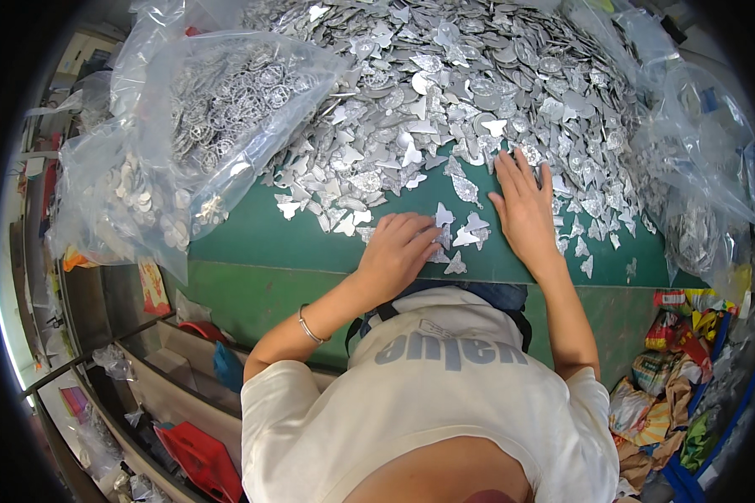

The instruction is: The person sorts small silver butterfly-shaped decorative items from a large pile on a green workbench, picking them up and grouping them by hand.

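A large heap of flat silver metal pieces (470, 84) covers the far part of the green table (252, 239). My left hand (397, 254) is low over the table with its fingers bent and held together. Its fingertips are beside a few loose butterfly-shaped metal pieces (473, 229); what lies under them is hidden. Fingers stretched and thumb apart, my right hand (524, 214) reaches to the heap's near edge, the fingertips against the pieces. A longer metal piece (464, 186) lies between the two hands.
On the left, a clear plastic bag (268, 138) holds round openwork metal pieces. More clear plastic (700, 159) hangs over the table's right side. Colourful packages (658, 369) are piled at the lower right. A shelf with a red bin (201, 461) stands at the lower left.
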`<state>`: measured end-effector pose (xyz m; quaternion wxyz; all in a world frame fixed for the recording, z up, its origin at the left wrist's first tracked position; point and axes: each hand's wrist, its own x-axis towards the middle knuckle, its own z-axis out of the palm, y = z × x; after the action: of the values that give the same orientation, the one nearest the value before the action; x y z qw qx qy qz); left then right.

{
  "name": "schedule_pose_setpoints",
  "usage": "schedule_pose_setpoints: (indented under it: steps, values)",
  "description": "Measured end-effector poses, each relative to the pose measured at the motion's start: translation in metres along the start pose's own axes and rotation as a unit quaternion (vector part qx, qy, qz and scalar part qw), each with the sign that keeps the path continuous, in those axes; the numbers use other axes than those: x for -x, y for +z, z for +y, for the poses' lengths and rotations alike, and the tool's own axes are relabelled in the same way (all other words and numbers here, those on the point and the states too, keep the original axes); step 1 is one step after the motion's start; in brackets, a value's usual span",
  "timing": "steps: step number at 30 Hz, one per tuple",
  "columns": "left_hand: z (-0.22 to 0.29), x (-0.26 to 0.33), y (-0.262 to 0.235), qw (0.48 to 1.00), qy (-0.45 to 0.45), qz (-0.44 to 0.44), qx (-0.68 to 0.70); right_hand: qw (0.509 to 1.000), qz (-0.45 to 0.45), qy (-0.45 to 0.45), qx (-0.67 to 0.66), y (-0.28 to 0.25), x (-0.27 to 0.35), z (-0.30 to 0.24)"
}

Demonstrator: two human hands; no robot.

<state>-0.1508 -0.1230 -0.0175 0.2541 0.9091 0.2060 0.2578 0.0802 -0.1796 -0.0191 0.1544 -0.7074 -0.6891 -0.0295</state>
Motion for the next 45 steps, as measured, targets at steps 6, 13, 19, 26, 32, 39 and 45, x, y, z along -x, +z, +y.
schedule_pose_setpoints:
  steps: [6,13,19,26,32,39,45]
  values:
    - [-0.003,-0.031,0.004,0.999,0.029,-0.016,-0.03,0.998,0.002,0.006,-0.058,-0.015,0.018,-0.005]
    - [-0.027,-0.076,0.021,0.985,0.081,-0.126,-0.087,1.0,0.011,-0.013,-0.023,-0.001,0.007,-0.008]
    - [-0.035,-0.069,0.015,0.999,0.018,-0.037,-0.013,0.986,-0.004,-0.039,-0.16,-0.011,0.029,-0.015]
    - [-0.065,-0.132,-0.017,0.965,-0.022,0.226,-0.132,0.978,0.037,-0.06,-0.196,-0.01,0.011,-0.017]
    - [-0.04,-0.101,0.012,0.994,0.059,0.005,-0.091,0.982,-0.054,-0.043,-0.176,-0.015,0.019,-0.013]
    - [-0.033,-0.106,0.022,0.979,-0.002,-0.018,-0.205,0.977,-0.058,-0.003,-0.206,-0.025,0.043,-0.027]
    - [-0.04,-0.099,0.03,0.977,0.054,0.015,-0.207,0.956,-0.065,0.039,-0.284,-0.029,0.045,-0.033]
